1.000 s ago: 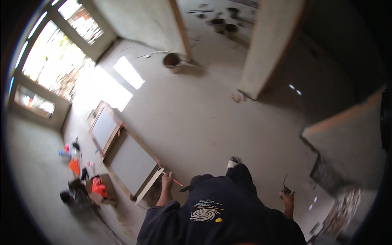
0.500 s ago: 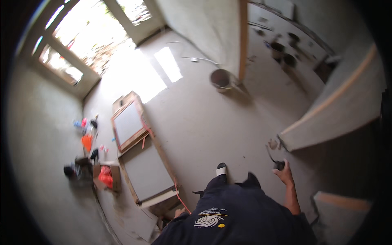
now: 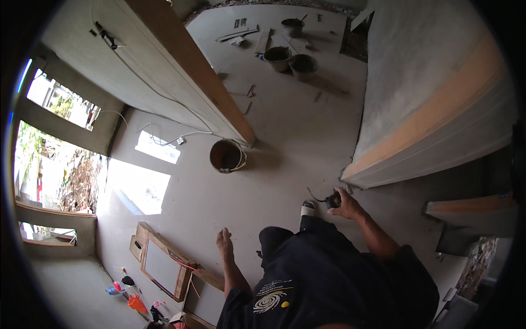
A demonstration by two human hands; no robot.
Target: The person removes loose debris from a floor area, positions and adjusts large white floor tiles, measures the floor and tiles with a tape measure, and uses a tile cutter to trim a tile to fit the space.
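In my right hand (image 3: 346,206) is a small black object (image 3: 332,200) with a thin, dark, curved strap sticking out; it may be a tape measure, but its kind is not plain. My fingers are wrapped round it, close to the base of a wall end. My left hand (image 3: 224,241) hangs over the grey floor with nothing visible in it, its fingers loosely bent and slightly apart. Beyond it lies a wooden frame (image 3: 164,263) with grey panels and a red strip.
A bucket (image 3: 228,156) stands by the wood-edged wall corner (image 3: 208,82). Several more buckets (image 3: 278,58) and loose boards stand farther off. At right is an orange-edged wall (image 3: 427,109). A white cable (image 3: 181,140) trails along the floor, and an orange bag (image 3: 137,304) lies lower left.
My view has swung to the right, bringing the bucket and the far room toward the middle. The left hand has come out from beside the frame; the right still grips the black object.
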